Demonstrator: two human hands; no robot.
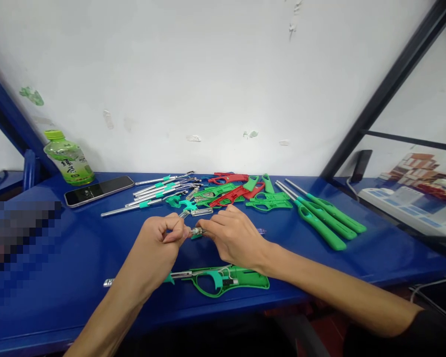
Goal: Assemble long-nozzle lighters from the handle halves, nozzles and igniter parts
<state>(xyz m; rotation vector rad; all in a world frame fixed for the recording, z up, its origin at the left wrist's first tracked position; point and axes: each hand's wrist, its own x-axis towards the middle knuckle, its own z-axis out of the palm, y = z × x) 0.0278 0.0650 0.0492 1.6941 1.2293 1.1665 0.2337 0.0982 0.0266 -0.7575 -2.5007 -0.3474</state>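
My left hand (pixel 159 240) and my right hand (pixel 238 235) meet above the middle of the blue table. Between their closed fingertips is a small metal fitting (pixel 196 231), pinched from both sides; its exact kind is too small to tell. In front of them lies an open green lighter half-shell (pixel 250 277), with a teal trigger (pixel 217 279), wires and a metal tube inside. My left forearm covers part of that tube. Just beyond my fingers rest small clear tanks (pixel 202 211). A clear purplish piece (pixel 261 231) shows behind my right hand.
Several metal lighter tubes (pixel 148 191) with wires lie at back left, beside green shells (pixel 269 201) and red shells (pixel 230 196). Three green long lighters (pixel 323 223) lie right. A phone (pixel 100 191) and drink bottle (pixel 69 158) stand far left; a white wall is behind.
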